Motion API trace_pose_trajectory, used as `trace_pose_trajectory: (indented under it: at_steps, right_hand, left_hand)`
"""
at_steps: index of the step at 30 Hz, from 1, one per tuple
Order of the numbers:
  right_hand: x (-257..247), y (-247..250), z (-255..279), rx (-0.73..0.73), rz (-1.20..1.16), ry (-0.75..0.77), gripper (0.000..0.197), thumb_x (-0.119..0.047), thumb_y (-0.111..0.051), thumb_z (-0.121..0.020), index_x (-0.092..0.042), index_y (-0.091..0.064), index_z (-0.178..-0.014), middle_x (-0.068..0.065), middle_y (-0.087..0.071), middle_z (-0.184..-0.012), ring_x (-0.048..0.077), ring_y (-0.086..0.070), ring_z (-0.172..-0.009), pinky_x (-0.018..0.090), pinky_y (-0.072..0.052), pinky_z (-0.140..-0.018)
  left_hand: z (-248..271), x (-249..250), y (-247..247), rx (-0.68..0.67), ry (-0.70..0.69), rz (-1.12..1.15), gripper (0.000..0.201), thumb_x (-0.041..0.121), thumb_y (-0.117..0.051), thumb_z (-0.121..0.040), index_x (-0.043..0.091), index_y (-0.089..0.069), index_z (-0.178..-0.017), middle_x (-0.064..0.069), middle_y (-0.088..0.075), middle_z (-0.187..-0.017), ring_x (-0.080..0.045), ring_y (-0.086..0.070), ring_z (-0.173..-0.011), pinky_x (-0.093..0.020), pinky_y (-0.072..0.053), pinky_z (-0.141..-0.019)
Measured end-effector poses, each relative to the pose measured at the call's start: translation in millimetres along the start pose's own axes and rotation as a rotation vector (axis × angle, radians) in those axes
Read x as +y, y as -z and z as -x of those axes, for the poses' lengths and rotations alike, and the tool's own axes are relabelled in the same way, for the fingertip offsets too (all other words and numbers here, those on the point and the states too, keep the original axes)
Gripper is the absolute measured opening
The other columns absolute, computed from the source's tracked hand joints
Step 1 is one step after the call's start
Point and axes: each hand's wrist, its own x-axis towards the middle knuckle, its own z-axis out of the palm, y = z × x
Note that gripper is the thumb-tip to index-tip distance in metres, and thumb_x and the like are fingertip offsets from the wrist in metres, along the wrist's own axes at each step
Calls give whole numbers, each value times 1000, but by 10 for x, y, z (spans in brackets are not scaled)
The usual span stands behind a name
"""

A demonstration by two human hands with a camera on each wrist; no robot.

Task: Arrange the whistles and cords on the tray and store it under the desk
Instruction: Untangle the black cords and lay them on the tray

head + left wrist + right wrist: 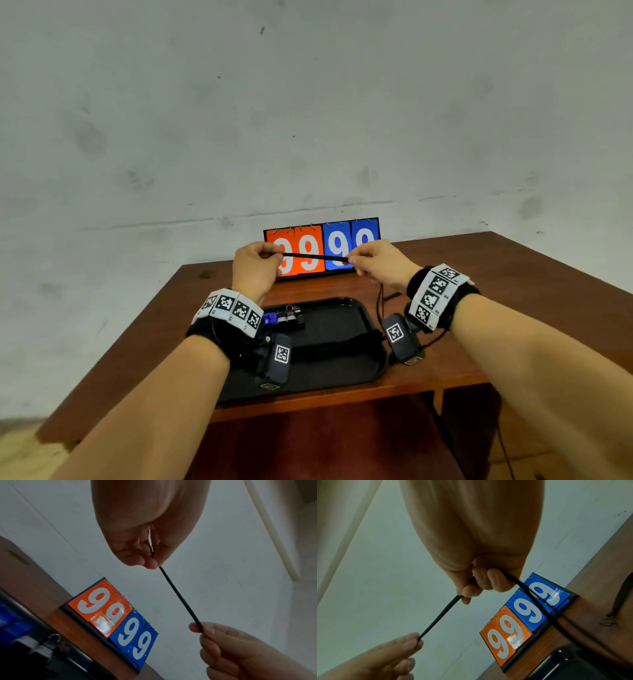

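Observation:
A black cord (315, 257) is stretched taut between my two hands, held up above the desk in front of the scoreboard. My left hand (260, 257) pinches one end of the cord (180, 597). My right hand (359, 262) grips the other part, and the cord's (440, 616) loose tail hangs from it down to the desk. Below the hands lies a black tray (346, 305) with a blue whistle (270, 318) and a dark whistle (291, 317) at its far left. More black cord (335, 346) lies across the tray's middle.
A flip scoreboard (322, 248) reading 99 in orange and 99 in blue stands at the desk's back edge against a grey wall. The brown wooden desk (479, 308) has an open space beneath its front edge. A small dark item (392, 296) lies on the desk right of the tray.

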Motion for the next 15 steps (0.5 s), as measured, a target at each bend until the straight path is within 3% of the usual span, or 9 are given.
trace_pose_trajectory:
  at_steps: [5,9,12,13,15]
  right_hand:
    - [-91,-152,-10,25,66,-15,23,-22,-58,-97,-4,-72,-97,1,-62,-67,5,-42,-48,12,-40,-48]
    - [-123,-240,-13,6,94,-33,16,-22,-60,-96,-14,-71,-88,3,-65,-71,-3,-44,-40,17,-41,-54]
    - [-107,-310,16,-13,126,-32,15,-23,-63,-94,-16,-72,-86,2,-67,-71,5,-55,-58,22,-48,-64]
    - [-101,-338,40,-19,143,-31,16,-23,-63,-94,-16,-72,-82,2,-68,-72,8,-58,-63,20,-49,-67]
    - [-85,-370,88,-33,177,-38,19,-21,-63,-94,-11,-73,-82,2,-67,-72,1,-57,-56,10,-44,-56]
  left_hand:
    - [-73,-251,523,115,70,10,16,2,-66,-88,17,-71,-83,-6,-71,-86,-15,-61,-53,-24,-47,-53]
    - [-71,-429,945,185,93,-17,19,2,-65,-87,19,-68,-79,-5,-69,-82,-15,-58,-50,-24,-46,-54]
    - [-19,-559,1206,213,115,-64,19,3,-66,-86,19,-69,-77,-4,-68,-79,-15,-56,-49,-23,-44,-52]
    - [12,-604,1281,217,124,-73,20,2,-66,-86,19,-68,-76,-4,-67,-78,-15,-55,-49,-23,-43,-51]
    - [65,-686,1407,224,149,-80,21,2,-65,-87,19,-68,-75,-3,-66,-76,-16,-54,-49,-23,-42,-51]
